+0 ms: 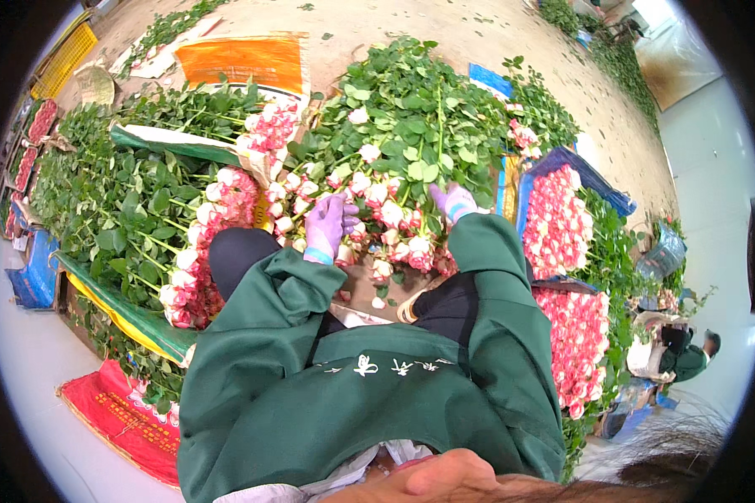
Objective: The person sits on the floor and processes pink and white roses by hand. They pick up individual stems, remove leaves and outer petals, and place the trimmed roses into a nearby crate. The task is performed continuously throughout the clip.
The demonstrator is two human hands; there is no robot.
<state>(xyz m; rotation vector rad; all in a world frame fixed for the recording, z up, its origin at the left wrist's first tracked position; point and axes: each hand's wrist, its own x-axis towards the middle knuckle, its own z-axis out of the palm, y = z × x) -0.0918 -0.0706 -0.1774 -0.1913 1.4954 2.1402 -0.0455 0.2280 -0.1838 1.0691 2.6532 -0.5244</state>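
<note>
Before me lies a loose heap of pink-and-white roses (391,214), their leafy stems (409,113) pointing away from me. My left hand (330,225), in a purple glove, is over the near left part of the heap, beside several blooms; its fingers are bent, and whether they touch a rose is unclear. My right hand (454,200), gloved the same way, is at the heap's right side, where blooms meet leaves. Its thumb and forefinger are near a green stem, but a grip cannot be made out. One long stem (440,126) lies on top of the foliage.
Stacked roses (192,270) lie at my left between green sheets (157,327). More dense rose rows (557,220) stand at my right, edged by a blue sheet (604,182). An orange sack (245,60) is beyond, a red sack (126,421) lower left. A person (689,358) is far right.
</note>
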